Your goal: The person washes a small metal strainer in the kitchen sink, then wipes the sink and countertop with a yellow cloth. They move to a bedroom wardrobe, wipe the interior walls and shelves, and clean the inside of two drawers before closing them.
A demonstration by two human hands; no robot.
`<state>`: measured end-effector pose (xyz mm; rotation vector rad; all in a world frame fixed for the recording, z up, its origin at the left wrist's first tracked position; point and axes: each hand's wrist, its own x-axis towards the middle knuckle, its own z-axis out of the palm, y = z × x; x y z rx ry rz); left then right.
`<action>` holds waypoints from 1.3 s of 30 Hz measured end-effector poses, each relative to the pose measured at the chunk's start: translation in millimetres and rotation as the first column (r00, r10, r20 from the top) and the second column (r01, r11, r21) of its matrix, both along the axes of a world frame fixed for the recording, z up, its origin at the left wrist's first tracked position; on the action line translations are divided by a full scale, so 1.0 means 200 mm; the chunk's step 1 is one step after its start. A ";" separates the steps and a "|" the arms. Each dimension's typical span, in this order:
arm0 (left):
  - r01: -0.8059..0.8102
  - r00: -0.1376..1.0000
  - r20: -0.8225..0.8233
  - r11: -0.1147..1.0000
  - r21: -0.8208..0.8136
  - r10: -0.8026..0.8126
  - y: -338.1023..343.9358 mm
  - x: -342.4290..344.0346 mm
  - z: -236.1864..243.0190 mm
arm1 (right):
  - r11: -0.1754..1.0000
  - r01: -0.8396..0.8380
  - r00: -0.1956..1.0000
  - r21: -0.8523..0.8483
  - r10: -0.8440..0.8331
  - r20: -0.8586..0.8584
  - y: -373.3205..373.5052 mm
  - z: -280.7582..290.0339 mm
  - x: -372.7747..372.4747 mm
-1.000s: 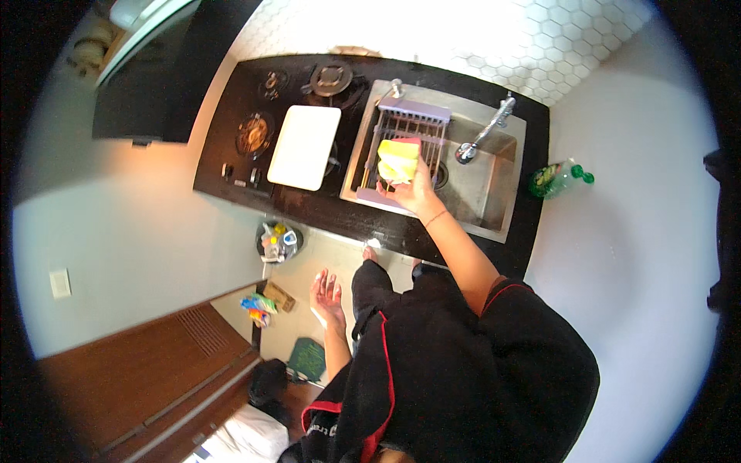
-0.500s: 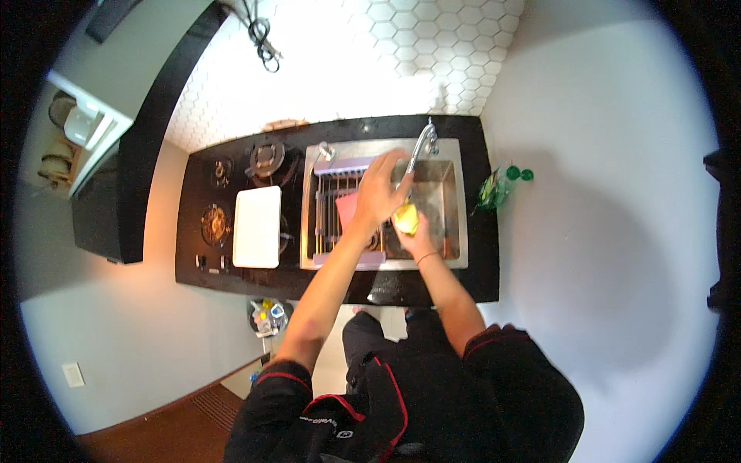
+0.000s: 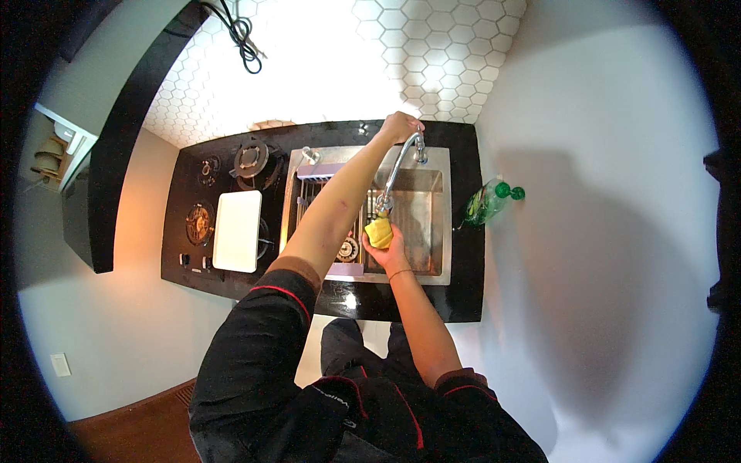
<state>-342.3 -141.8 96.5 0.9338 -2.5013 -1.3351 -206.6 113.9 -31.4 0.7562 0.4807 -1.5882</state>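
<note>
Kitchen counter (image 3: 463, 297) | left hand (image 3: 397, 127) gripping tap (image 3: 400, 162) top | right hand (image 3: 388, 248) holding yellow sponge (image 3: 378, 232) under spout | keeping sponge over sink (image 3: 421, 231), turning gently.

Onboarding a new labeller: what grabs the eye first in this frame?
The left hand reaches across the steel sink to the base of the curved chrome faucet at the back. The right hand holds a yellow sponge under the spout. Left of the sink, a white cutting board lies on the black stovetop; a green bottle sits on the right.
</note>
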 end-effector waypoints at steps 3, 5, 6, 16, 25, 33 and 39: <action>-0.015 0.998 -0.058 0.988 -0.154 0.006 0.03 0.03 -0.03 | 0.992 0.129 0.991 0.005 -0.129 -0.030 -0.03 0.00 0.00; 0.052 0.987 -0.140 0.985 -0.167 -0.076 0.02 0.05 -0.06 | 0.984 0.172 0.985 0.046 -0.171 -0.035 -0.05 -0.01 -0.01; 0.090 0.983 -0.146 0.982 -0.167 -0.115 0.01 0.06 -0.07 | 0.984 0.176 0.984 0.005 -0.176 -0.038 -0.06 -0.01 -0.02; 0.196 0.917 -0.399 0.876 0.441 -0.004 -0.02 -0.09 -0.33 | 0.983 0.181 0.978 0.006 -0.180 -0.101 -0.06 0.05 -0.02; 0.115 0.964 -0.260 0.972 0.203 -0.060 0.06 0.07 -0.24 | 0.986 0.161 0.987 0.038 -0.161 -0.014 -0.13 -0.01 -0.03; -0.251 0.731 -0.331 0.685 0.684 0.597 0.57 0.98 0.06 | 0.988 0.044 0.951 0.146 0.004 -0.310 -0.21 -0.26 -0.06; -0.446 0.509 -0.200 0.455 0.770 0.837 1.24 1.86 0.28 | 0.991 0.118 0.950 0.063 -0.094 -0.297 -0.21 -0.50 -0.14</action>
